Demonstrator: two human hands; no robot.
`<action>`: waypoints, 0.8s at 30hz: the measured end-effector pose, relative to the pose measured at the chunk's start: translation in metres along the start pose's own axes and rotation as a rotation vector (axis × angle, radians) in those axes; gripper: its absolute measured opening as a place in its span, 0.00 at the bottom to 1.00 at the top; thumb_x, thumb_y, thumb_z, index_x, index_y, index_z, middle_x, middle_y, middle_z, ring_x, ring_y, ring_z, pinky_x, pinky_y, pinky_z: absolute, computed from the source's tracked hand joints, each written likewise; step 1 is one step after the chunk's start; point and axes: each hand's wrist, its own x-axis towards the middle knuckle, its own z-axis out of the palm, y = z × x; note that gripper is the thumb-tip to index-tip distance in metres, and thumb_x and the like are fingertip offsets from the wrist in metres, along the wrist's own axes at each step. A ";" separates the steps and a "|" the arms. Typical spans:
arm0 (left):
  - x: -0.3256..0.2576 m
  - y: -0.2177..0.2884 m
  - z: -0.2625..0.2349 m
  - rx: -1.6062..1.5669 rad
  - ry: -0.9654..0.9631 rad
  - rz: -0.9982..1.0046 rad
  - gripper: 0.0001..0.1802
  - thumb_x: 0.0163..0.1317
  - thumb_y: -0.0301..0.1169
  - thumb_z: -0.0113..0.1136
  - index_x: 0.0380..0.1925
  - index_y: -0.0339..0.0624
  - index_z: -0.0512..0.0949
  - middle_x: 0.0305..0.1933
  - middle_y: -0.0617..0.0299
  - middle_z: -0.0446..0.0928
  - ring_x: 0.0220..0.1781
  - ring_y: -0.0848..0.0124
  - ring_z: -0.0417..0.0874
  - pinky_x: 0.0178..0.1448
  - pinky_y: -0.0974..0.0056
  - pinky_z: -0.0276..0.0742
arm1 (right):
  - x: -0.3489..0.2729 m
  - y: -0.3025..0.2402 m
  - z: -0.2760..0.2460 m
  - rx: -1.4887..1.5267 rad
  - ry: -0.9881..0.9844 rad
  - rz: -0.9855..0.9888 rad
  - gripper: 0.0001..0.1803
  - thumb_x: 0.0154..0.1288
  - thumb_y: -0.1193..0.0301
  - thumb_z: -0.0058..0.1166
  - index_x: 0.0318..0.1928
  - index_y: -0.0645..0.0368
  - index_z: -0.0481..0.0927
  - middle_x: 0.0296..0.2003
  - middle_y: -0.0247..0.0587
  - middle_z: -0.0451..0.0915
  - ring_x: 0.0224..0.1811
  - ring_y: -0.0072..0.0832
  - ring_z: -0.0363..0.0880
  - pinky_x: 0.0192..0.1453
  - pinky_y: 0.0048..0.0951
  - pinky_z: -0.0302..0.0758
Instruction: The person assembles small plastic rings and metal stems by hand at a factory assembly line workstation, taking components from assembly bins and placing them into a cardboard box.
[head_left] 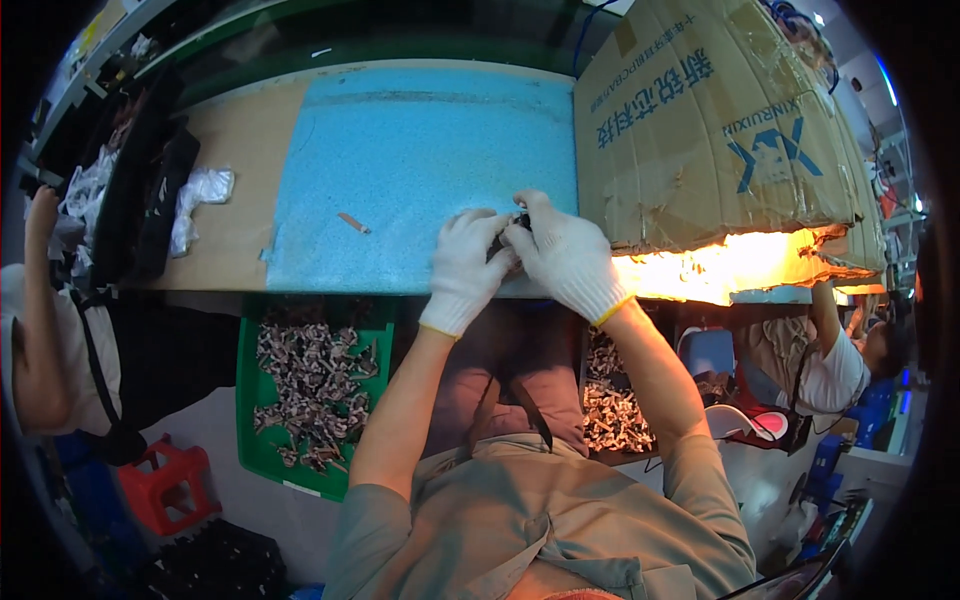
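white knit gloves (456, 303) cover both hands, which meet over the desk (240, 235) close to its near edge, towards the right side of the blue mat (430, 150). between them is a small dark piece (522, 220), largely hidden: the left hand (464, 258) curls round it from one side, thumb reaching across, while the right hand (562, 248) grasps it from the other, one finger stretched out past it. what the piece is cannot be made out. the step in hand looks to be close two-handed work on this single piece; the next move seems to call for steady fingertips, one hand bracing it against the other. a thin brown strip (353, 223) lies apart, farther left on the mat, and a cardboard box (680, 120) stands right of the gloves. below the desk's near edge, leftward, a green tray (247, 400) holds many small parts (310, 380).
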 end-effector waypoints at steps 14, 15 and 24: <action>-0.005 0.009 -0.010 -0.895 0.206 -0.281 0.23 0.74 0.28 0.55 0.65 0.27 0.72 0.65 0.48 0.77 0.68 0.61 0.76 0.75 0.58 0.68 | 0.006 -0.010 0.001 -0.208 -0.127 -0.112 0.16 0.70 0.62 0.55 0.48 0.62 0.76 0.40 0.54 0.86 0.40 0.49 0.89 0.42 0.48 0.85; 0.009 0.023 -0.009 -0.904 0.183 -0.270 0.23 0.74 0.28 0.55 0.65 0.27 0.72 0.65 0.48 0.77 0.68 0.61 0.76 0.75 0.58 0.68 | 0.007 -0.007 0.002 -0.208 -0.124 -0.115 0.16 0.69 0.62 0.55 0.48 0.62 0.76 0.40 0.53 0.86 0.39 0.48 0.90 0.41 0.47 0.85; 0.021 0.031 0.024 -0.929 0.096 -0.210 0.22 0.79 0.40 0.49 0.53 0.29 0.78 0.50 0.49 0.82 0.52 0.63 0.80 0.62 0.60 0.74 | 0.004 -0.005 0.012 -0.397 -0.191 -0.190 0.15 0.60 0.67 0.62 0.41 0.68 0.84 0.40 0.59 0.85 0.37 0.49 0.90 0.38 0.43 0.86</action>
